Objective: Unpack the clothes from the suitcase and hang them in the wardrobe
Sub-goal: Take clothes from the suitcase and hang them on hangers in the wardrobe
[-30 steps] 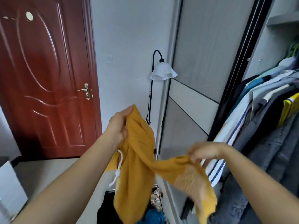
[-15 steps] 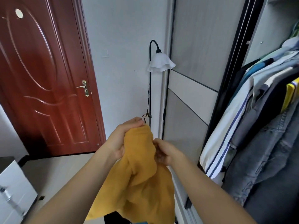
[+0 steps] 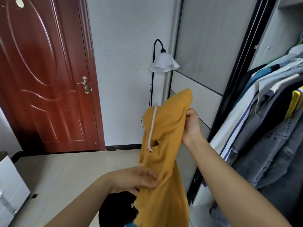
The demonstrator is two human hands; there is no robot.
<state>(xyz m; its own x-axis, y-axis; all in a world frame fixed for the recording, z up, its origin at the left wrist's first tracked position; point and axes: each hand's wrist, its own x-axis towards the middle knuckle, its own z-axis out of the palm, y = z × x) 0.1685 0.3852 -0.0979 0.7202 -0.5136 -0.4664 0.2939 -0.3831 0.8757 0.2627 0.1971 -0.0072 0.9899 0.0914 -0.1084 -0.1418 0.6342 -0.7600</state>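
Gripping the mustard-yellow knit hooded top (image 3: 165,145) near its upper edge, the right hand (image 3: 191,126) holds it beside the open wardrobe (image 3: 268,128); the left hand (image 3: 136,179) pinches lower fabric. No writing is readable.

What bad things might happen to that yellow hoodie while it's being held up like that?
The right hand pinches only a small bit of the yellow hoodie near its top, so it might slip and drop to the floor. The white drawstring hangs loose and could catch on something. No hanger is visible, and the wardrobe clothes look tightly packed, so squeezing it in may crumple it.
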